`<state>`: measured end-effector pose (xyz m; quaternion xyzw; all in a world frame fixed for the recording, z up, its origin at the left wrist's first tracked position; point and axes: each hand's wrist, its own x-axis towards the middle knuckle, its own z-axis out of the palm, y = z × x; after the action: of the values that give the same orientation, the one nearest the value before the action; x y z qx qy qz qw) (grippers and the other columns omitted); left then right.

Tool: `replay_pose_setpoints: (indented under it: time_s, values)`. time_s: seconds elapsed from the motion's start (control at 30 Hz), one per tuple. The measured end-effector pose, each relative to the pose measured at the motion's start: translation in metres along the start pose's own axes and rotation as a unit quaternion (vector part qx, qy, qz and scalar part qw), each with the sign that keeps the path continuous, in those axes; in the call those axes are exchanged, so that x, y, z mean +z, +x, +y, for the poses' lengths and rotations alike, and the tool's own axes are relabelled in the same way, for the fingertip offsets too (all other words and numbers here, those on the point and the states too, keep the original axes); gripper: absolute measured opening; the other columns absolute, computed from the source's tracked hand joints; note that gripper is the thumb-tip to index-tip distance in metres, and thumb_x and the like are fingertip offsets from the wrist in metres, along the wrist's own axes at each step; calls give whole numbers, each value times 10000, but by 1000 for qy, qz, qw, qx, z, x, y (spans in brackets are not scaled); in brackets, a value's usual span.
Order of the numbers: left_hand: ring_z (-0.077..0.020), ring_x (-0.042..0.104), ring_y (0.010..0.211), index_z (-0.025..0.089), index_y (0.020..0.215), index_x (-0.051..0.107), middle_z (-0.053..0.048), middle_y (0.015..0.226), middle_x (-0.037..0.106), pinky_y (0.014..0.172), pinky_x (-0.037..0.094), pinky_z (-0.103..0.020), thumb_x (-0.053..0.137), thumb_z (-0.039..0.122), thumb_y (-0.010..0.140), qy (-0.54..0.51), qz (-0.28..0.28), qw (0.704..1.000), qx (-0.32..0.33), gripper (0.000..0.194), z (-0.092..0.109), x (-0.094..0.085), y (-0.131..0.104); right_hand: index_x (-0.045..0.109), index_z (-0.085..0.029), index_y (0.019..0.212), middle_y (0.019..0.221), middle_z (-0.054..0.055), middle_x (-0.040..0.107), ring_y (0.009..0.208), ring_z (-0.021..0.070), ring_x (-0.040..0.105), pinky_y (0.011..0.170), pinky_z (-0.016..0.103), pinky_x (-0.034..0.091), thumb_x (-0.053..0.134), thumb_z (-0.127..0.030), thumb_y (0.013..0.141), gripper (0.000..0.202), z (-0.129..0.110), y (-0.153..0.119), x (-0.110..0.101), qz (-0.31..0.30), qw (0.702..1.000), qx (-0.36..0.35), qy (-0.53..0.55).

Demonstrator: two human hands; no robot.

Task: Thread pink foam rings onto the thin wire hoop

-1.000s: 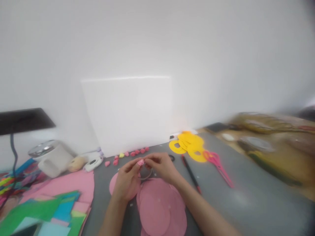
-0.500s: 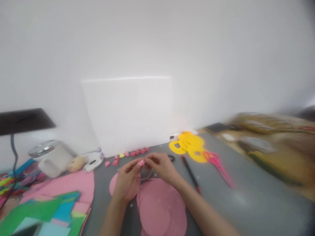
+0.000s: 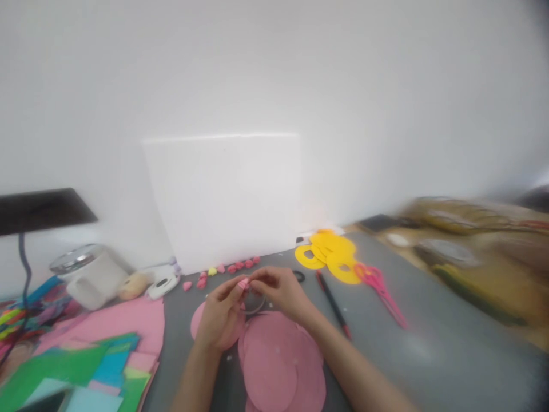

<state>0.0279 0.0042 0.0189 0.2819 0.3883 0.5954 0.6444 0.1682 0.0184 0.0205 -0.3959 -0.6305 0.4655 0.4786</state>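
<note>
Between the fingertips of my left hand (image 3: 223, 312) is a small pink striped piece (image 3: 243, 284). My right hand (image 3: 278, 289) pinches close beside it, its fingertips touching or nearly touching the piece; what they grip is too small to make out. A thin grey loop (image 3: 256, 309) hangs below the fingers. Under my hands lie overlapping pink paper circles (image 3: 270, 366), with another pink circle (image 3: 198, 320) partly behind my left hand. Several small pink pieces (image 3: 240, 265) and a yellow one (image 3: 212, 271) sit in a row beyond.
Yellow paper shapes (image 3: 338, 252), pink scissors (image 3: 384, 292) and a dark pen (image 3: 333, 303) lie to the right. At left are coloured sheets (image 3: 64, 366), a white mug (image 3: 96, 280) and a white device (image 3: 163, 284). A white board (image 3: 231, 200) leans on the wall.
The pink striped piece has shifted slightly left and turned in the fingers. The right fingertips have moved a little, and more of the grey loop shows.
</note>
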Motion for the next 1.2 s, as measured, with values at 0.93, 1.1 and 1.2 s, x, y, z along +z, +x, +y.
replay_pose_setpoints:
  time_s: [0.93, 1.1, 1.2]
  values:
    - [-116, 607, 688, 100, 741, 711, -59, 747, 669, 643, 523, -183, 723, 121, 664, -102, -45, 994, -20, 81, -2, -15, 8, 610, -191, 844, 774, 26, 625, 695, 129, 588, 655, 233, 473, 512, -156, 829, 105, 14, 0, 2, 115, 931, -259, -230]
    - [-122, 614, 715, 110, 752, 714, -57, 767, 675, 665, 526, -191, 698, 99, 684, -99, -43, 994, -26, 71, -4, -16, 8, 644, -215, 880, 835, 45, 625, 725, 123, 591, 646, 220, 463, 475, -222, 883, 170, 14, -2, 2, 94, 917, -286, -263]
    - [-119, 608, 713, 103, 757, 713, -57, 768, 672, 678, 526, -193, 699, 101, 685, -95, -41, 994, -30, 73, -3, -15, 8, 642, -205, 850, 824, 46, 617, 712, 122, 579, 626, 217, 452, 470, -215, 887, 177, 14, -3, 2, 94, 910, -288, -282]
